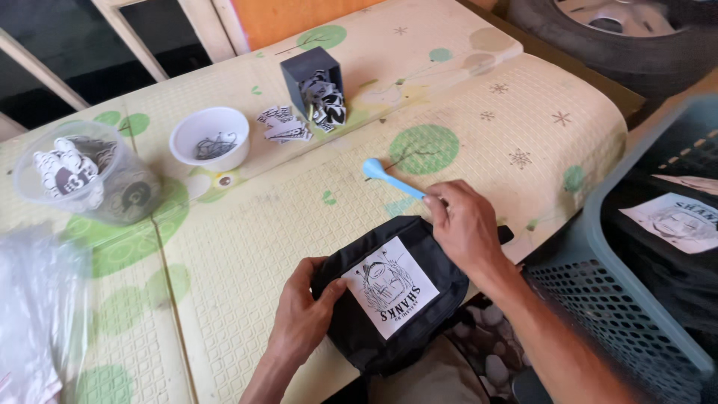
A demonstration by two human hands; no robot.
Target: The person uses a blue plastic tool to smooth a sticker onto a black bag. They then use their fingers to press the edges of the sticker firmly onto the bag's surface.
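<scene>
- Head view: a black fabric pouch [404, 299] with a white printed patch [390, 288] lay at the near edge of a pale yellow mat [247, 247] patterned with green trees.
- The left hand [303, 314] gripped the pouch's left edge, thumb on top beside the patch and fingers curled under the fabric.
- The right hand [465, 224] rested on the pouch's upper right corner, its fingers closed around the handle of a light blue tool [389, 178] whose rounded head lay on the mat, pointing away from the person.
- Farther back on the mat stood a white bowl [210, 138] holding small dark metal pieces, and a small black box [314, 82] with black-and-white cut-outs spilling from it.
- A few loose cut-outs [284, 123] lay between bowl and box.
- At the left edge sat a clear plastic tub [82, 176] filled with similar printed pieces, with a clear plastic bag [34, 314] nearer the person.
- To the right stood a grey-blue plastic basket [636, 299] containing more black pouches with white patches.
- A tyre [621, 37] showed at the top right.
</scene>
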